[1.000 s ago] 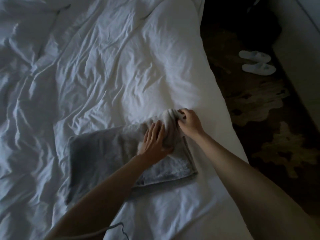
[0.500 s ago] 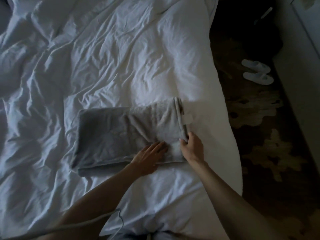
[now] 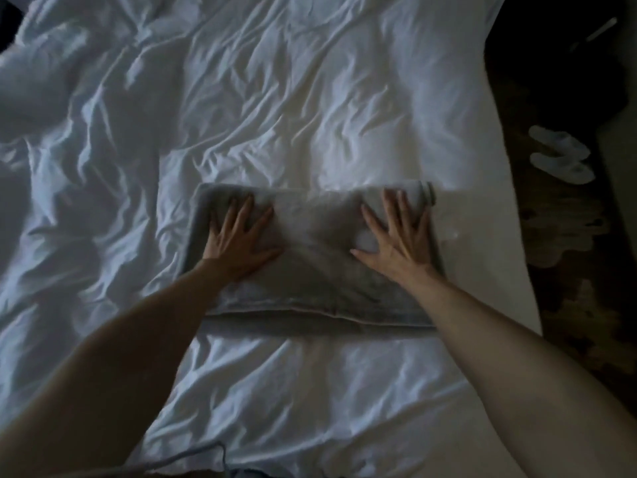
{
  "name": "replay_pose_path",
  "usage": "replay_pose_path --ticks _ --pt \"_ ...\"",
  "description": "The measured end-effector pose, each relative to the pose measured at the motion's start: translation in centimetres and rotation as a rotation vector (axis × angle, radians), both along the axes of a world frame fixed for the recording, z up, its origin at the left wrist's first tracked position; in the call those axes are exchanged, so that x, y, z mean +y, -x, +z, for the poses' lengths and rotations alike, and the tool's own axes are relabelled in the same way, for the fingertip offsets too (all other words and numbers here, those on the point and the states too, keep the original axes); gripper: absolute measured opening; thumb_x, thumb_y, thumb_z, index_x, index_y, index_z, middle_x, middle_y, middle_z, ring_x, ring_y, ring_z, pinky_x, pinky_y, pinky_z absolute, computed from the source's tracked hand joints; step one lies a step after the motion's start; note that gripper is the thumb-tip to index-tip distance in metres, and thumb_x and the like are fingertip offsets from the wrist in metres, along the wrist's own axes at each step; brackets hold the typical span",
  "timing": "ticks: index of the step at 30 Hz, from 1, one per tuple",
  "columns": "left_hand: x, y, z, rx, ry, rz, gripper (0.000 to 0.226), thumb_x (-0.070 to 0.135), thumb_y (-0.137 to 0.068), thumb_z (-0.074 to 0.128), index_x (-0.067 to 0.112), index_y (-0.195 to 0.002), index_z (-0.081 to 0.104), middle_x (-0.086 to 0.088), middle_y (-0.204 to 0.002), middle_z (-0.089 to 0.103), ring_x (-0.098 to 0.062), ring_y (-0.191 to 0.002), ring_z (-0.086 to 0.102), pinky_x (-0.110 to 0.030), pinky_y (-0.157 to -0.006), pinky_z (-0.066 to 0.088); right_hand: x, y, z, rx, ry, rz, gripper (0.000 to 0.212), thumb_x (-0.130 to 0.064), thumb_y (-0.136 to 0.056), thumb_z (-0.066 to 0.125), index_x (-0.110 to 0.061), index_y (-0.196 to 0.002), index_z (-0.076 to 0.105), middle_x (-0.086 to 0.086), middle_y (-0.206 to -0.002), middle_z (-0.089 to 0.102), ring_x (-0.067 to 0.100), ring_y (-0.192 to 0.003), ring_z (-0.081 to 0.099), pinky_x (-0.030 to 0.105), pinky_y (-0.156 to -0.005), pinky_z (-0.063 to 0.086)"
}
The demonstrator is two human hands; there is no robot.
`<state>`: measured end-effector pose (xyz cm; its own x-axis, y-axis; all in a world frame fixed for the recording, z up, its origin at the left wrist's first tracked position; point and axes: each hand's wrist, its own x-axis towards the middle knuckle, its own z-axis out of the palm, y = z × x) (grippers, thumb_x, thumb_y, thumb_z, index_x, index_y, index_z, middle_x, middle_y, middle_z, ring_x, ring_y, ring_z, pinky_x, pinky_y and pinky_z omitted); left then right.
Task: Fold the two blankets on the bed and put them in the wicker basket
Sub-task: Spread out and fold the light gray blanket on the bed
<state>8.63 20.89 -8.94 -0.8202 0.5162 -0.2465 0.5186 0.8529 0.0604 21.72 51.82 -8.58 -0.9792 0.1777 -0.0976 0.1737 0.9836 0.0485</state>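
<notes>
- While the folded grey blanket (image 3: 317, 243) lies flat on the rumpled white duvet (image 3: 275, 98) near the bed's right edge, both hands press on it.
- Left hand (image 3: 238, 238) on its left part, fingers straight and spread.
- Right hand (image 3: 396, 236) on its right part, fingers likewise spread, gripping nothing.
- Pale slippers (image 3: 558, 155) on the dark floor.
</notes>
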Motion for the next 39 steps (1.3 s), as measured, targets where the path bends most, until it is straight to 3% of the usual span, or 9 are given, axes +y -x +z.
replay_pose_path --ticks 7,11,15,18,23,27,30,34,39 --pt "-7.4 -6.4 -3.2 -0.152 -0.105 0.273 0.081 0.076 -0.082 0.022 0.039 -0.152 0.001 -0.008 -0.162 -0.005 -0.036 -0.148 0.0 -0.06 -0.116 0.016 -0.1 -6.0 -3.3 0.044 0.181 -0.378 0.087 -0.077 -0.081 0.039 -0.035 -0.152 0.014 0.018 -0.16 -0.003 0.036 -0.147 0.005 0.063 -0.111 0.019" --pt "-7.1 -8.7 -0.6 -0.238 -0.052 0.351 0.077 0.061 -0.09 0.042 0.035 -0.152 0.005 -0.005 -0.161 -0.011 -0.034 -0.148 -0.009 -0.065 -0.114 0.012 -0.5 -7.2 -1.0 0.145 0.53 -0.746 0.107 -0.068 -0.075 0.062 -0.021 -0.154 0.007 0.025 -0.154 0.023 0.039 -0.14 0.027 0.043 -0.115 0.025" --pt "-3.5 -10.6 2.0 -0.121 -0.056 0.019 0.067 0.031 -0.091 0.048 0.027 -0.152 0.02 -0.01 -0.161 0.009 -0.033 -0.149 0.008 -0.061 -0.115 0.017 -0.1 -6.9 1.2 0.115 0.798 -1.033 0.121 -0.05 -0.067 0.081 -0.009 -0.153 0.007 0.02 -0.154 0.028 0.033 -0.138 0.035 0.037 -0.113 0.031" --pt "-0.4 -13.6 2.4 -0.129 -0.152 -0.35 0.068 0.022 -0.082 0.044 0.03 -0.149 0.031 -0.01 -0.158 0.023 -0.036 -0.144 0.026 -0.056 -0.11 0.032 0.2 -6.3 3.5 0.062 1.086 -1.144 0.09 -0.038 -0.061 0.087 -0.003 -0.135 0.049 0.017 -0.131 0.059 0.029 -0.116 0.059 0.043 -0.099 0.049" --pt "1.6 -18.4 2.9 -0.347 0.109 -0.452 0.077 0.017 -0.08 0.053 0.042 -0.148 0.025 0.002 -0.163 -0.006 -0.023 -0.15 -0.006 -0.048 -0.12 0.005 -0.9 -4.5 9.8 0.025 1.345 -1.048 0.047 -0.027 -0.058 0.081 -0.009 -0.101 0.07 0.009 -0.092 0.073 0.024 -0.077 0.07 0.027 -0.055 0.054" --pt "1.4 -17.6 6.8 -0.674 -0.254 -0.198 0.057 -0.01 -0.076 0.045 0.013 -0.125 0.061 -0.008 -0.157 0.028 -0.02 -0.146 0.023 -0.033 -0.119 0.019 -5.0 -2.0 14.5 0.091 1.448 -0.762 0.048 -0.008 -0.071 0.073 -0.011 -0.118 0.061 0.009 -0.114 0.069 0.022 -0.096 0.066 0.032 -0.078 0.056" --pt "0.2 -16.1 9.7 -0.855 -0.593 0.134 0.035 -0.026 -0.08 0.041 -0.011 -0.098 0.068 -0.026 -0.109 0.065 -0.023 -0.094 0.06 -0.03 -0.094 0.043 -10.1 0.4 17.3 0.159 1.445 -0.573 0.067 -0.001 -0.072 0.072 -0.009 -0.133 0.045 0.004 -0.121 0.061 0.016 -0.102 0.061 0.022 -0.081 0.053" --pt "-3.6 -13.3 10.8 -0.964 -0.831 0.771 0.025 -0.016 -0.087 0.047 0.004 -0.079 0.059 -0.002 -0.056 0.062 -0.01 -0.049 0.056 -0.019 -0.049 0.043 -18.0 4.1 18.3 0.088 1.343 -0.458 0.067 -0.005 -0.071 0.074 -0.008 -0.126 0.037 0.012 -0.125 0.056 0.013 -0.098 0.062 0.023 -0.079 0.055" --pt "-11.6 -10.0 9.2 -0.92 -1.112 1.081 0.027 0.004 -0.095 0.041 0.018 -0.084 0.061 -0.006 -0.076 0.062 -0.017 -0.065 0.059 -0.025 -0.058 0.051 -26.5 7.9 15.1 -0.117 0.923 -0.372 0.103 -0.036 -0.075 0.072 0.001 -0.15 0.011 0.019 -0.153 0.029 0.03 -0.139 0.033 0.036 -0.114 0.028"
